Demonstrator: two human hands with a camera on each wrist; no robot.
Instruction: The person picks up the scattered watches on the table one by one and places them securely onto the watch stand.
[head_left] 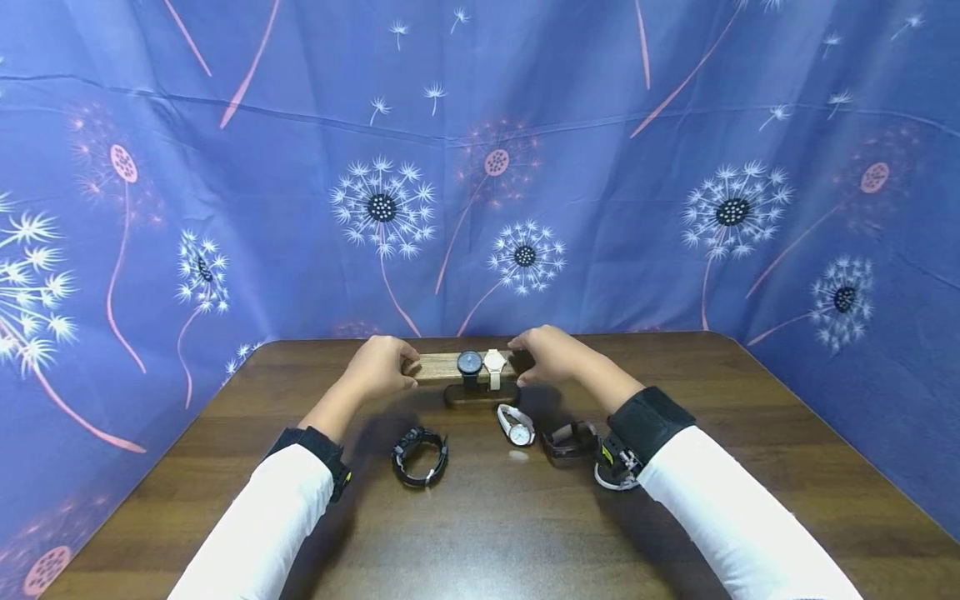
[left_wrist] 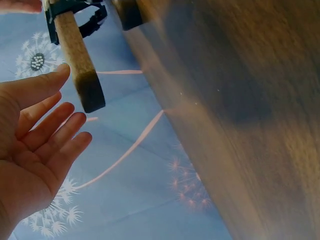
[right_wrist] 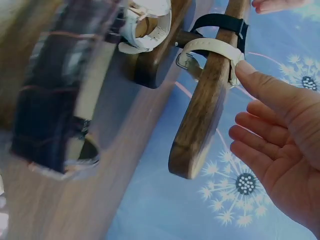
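Note:
A wooden bar (head_left: 437, 367) on a dark base (head_left: 480, 395) forms a watch stand at the table's far side. Round its middle hang a black watch (head_left: 470, 363) and a cream-strapped watch (head_left: 494, 362), side by side. My left hand (left_wrist: 40, 135) is at the bar's left end, fingers extended, thumb at the wood's edge. At the other end is my right hand (right_wrist: 280, 125), its fingers loosely extended. In the right wrist view its thumb tip overlaps the cream strap (right_wrist: 212, 46). Whether either thumb touches the stand, I cannot tell.
On the brown table (head_left: 480, 533) lie a black watch with a looped strap (head_left: 420, 457), a white watch (head_left: 517, 427) and a dark brown leather strap (head_left: 570, 442). Another watch (head_left: 617, 477) is partly hidden by the right wrist. A blue patterned cloth (head_left: 480, 100) hangs behind.

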